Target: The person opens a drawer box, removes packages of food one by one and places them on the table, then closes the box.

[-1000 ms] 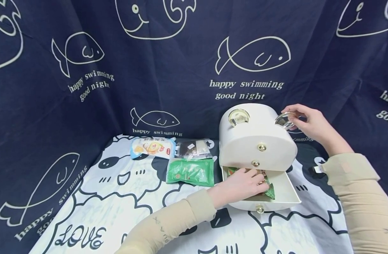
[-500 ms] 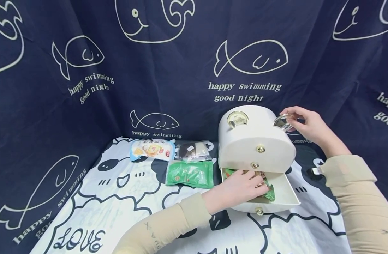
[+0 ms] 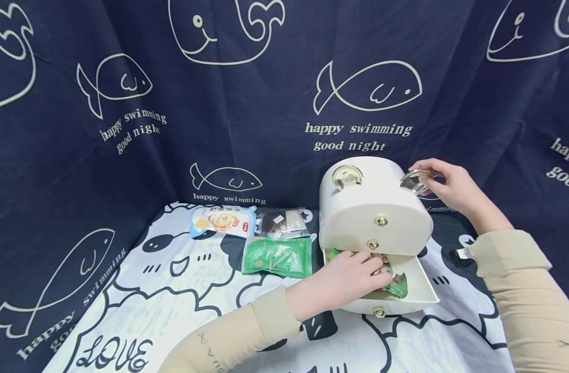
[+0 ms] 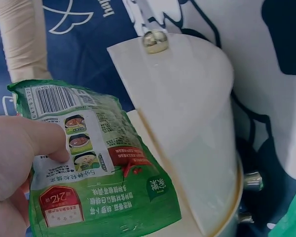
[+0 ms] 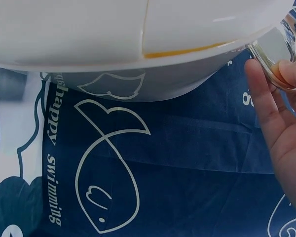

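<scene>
A white box (image 3: 375,199) with gold knobs stands right of centre in the head view, its lower drawer (image 3: 421,285) pulled out. My left hand (image 3: 347,280) reaches over that drawer and pinches a green food packet (image 4: 123,163), thumb across its printed face in the left wrist view. In the head view, the hand hides part of the packet. At the box's upper right, my right hand (image 3: 445,184) pinches a shiny gold-rimmed ear (image 3: 412,181) between thumb and fingers.
Left of the box lie another green packet (image 3: 277,256), a clear bag with dark and pale contents (image 3: 284,223), and a white-and-blue pouch (image 3: 223,220). A second gold ear (image 3: 348,177) tops the box's left side. Dark fish-print cloth (image 3: 247,103) hangs behind.
My left hand has drawn slightly left and toward the front, still holding the packet, whose visible end shows a little more. My right hand stays on the ear.
</scene>
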Tool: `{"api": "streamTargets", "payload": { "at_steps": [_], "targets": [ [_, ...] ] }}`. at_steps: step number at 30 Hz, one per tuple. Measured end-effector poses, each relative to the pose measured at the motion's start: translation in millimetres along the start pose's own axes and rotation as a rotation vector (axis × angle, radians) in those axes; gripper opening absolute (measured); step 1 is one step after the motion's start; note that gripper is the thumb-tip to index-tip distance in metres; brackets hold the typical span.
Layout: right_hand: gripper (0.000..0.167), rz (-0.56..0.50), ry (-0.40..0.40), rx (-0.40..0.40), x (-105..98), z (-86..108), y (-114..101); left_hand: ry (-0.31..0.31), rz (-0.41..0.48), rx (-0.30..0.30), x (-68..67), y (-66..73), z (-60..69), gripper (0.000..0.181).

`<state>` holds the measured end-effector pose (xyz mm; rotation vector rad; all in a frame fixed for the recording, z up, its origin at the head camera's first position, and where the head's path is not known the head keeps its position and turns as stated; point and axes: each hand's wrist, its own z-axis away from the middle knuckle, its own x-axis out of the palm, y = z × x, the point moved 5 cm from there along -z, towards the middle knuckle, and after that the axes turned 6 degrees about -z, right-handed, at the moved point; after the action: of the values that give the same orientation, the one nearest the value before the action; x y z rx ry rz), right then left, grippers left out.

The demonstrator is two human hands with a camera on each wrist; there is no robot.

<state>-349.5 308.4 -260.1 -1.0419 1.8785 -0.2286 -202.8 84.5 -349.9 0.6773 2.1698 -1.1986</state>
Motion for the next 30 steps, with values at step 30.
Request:
{"api": "streamTargets", "payload": {
  "at_steps": [30],
  "targets": [
    [0.026,-0.014,-0.004,0.011,1,1.6,-2,0.199,0.026,-0.102,-44.5,-38.8,29.6,0.012]
  ]
}}
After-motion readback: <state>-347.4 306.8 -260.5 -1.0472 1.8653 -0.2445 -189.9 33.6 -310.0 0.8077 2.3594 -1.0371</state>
